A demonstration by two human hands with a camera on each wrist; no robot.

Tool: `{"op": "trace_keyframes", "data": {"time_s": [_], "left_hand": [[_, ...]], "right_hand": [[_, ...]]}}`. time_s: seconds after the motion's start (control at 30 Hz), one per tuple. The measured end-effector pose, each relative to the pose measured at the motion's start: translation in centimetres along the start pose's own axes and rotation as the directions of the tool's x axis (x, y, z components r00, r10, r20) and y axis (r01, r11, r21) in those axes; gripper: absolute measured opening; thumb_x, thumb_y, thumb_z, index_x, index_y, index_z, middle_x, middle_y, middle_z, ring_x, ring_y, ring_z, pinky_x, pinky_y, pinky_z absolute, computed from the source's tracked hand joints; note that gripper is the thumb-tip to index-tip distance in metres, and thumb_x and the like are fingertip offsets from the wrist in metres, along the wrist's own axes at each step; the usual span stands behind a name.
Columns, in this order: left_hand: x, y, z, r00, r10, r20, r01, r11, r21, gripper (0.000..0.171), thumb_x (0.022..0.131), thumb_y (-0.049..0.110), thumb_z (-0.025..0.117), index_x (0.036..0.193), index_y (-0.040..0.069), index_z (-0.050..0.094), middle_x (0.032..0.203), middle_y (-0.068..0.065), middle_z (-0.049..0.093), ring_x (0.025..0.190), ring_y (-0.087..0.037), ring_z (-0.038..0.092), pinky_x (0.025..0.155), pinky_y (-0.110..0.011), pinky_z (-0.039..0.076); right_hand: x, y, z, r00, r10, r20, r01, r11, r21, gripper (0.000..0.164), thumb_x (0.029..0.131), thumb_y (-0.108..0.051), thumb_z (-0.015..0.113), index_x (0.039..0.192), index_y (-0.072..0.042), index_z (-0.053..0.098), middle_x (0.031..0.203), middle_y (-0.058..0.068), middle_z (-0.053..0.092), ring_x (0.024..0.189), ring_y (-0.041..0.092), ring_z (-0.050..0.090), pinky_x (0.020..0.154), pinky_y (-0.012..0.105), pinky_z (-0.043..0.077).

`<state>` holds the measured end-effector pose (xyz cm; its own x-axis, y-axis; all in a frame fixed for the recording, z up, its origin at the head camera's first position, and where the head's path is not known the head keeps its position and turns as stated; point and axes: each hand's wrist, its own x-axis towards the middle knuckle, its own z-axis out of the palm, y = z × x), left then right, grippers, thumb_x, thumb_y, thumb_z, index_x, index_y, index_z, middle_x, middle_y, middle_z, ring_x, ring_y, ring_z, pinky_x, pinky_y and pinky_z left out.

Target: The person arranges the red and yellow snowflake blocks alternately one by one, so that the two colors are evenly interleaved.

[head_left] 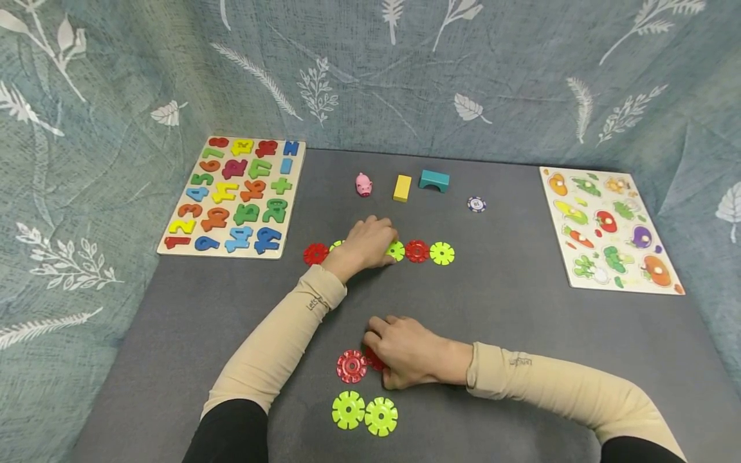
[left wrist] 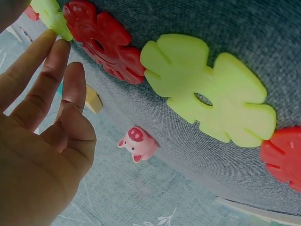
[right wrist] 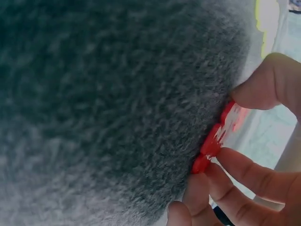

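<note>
A row of red and lime-green notched plastic discs lies across the table, a red disc (head_left: pixel 316 254) at its left end and a green disc (head_left: pixel 442 253) at its right. My left hand (head_left: pixel 363 244) covers the row's middle, thumb and fingertips at opposite edges of another green disc (head_left: pixel 396 251). In the left wrist view a red disc (left wrist: pixel 101 42) and a green disc (left wrist: pixel 207 92) show beside this hand. Nearer the front, my right hand (head_left: pixel 413 350) pinches a red disc (right wrist: pixel 214 141) by its edges, mostly hidden from above. A loose red disc (head_left: pixel 352 366) lies beside it.
Two green discs (head_left: pixel 348 410) lie in front. Behind the row stand a pink toy pig (head_left: pixel 363 184), a yellow block (head_left: pixel 402 188), a teal arch block (head_left: pixel 435 181) and a poker chip (head_left: pixel 477 204). A number puzzle (head_left: pixel 292 212) is left, a vegetable puzzle (head_left: pixel 622 257) right.
</note>
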<state>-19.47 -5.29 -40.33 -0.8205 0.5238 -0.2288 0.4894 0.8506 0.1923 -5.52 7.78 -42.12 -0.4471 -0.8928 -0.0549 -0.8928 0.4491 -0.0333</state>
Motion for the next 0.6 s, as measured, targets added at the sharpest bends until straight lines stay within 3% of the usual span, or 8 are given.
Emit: {"op": "trace_keyframes", "data": {"time_s": [0.13,0.27,0.47,0.6], "left_hand": [[0.0,0.0,0.0,1.0,0.001,0.0,-0.001,1.0,0.0,0.042,0.085,0.033,0.073,0.121,0.012,0.067,0.114,-0.006,0.062,0.101,-0.026,0.054,0.086,-0.041,0.046],[0.0,0.0,0.1,1.0,-0.002,0.001,0.002,1.0,-0.004,0.042,0.086,0.033,0.073,0.121,0.012,0.066,0.115,-0.006,0.062,0.101,-0.025,0.054,0.086,-0.041,0.046],[0.0,-0.1,0.1,1.0,-0.003,-0.003,0.003,1.0,-0.003,0.041,0.085,0.034,0.073,0.12,0.012,0.067,0.115,-0.005,0.062,0.101,-0.025,0.054,0.086,-0.041,0.046],[0.1,-0.1,0.1,1.0,-0.004,0.003,0.005,1.0,-0.014,0.041,0.085,0.033,0.073,0.12,0.012,0.067,0.115,-0.005,0.062,0.102,-0.025,0.054,0.086,-0.041,0.046]], "right_hand": [[-0.6,0.4,-0.1,1.0,0.014,0.004,-0.014,0.999,0.035,0.045,0.062,-0.031,0.074,0.102,-0.013,0.064,0.1,0.002,0.06,0.072,0.013,0.056,0.061,0.027,0.05],[-1.8,1.5,-0.2,0.998,0.042,-0.051,-0.038,0.996,0.085,0.045,0.059,-0.026,0.073,0.1,-0.01,0.065,0.097,0.004,0.059,0.072,0.014,0.054,0.06,0.028,0.048],[-4.0,4.2,-0.5,0.98,0.148,-0.133,-0.131,0.983,0.125,0.045,0.056,-0.023,0.072,0.098,-0.009,0.067,0.093,0.003,0.062,0.074,0.017,0.057,0.065,0.033,0.05],[-5.4,6.4,-0.9,0.96,0.248,-0.131,-0.228,0.962,0.153,0.045,0.057,-0.022,0.075,0.099,-0.008,0.068,0.094,0.003,0.063,0.077,0.019,0.058,0.068,0.037,0.051]]}}
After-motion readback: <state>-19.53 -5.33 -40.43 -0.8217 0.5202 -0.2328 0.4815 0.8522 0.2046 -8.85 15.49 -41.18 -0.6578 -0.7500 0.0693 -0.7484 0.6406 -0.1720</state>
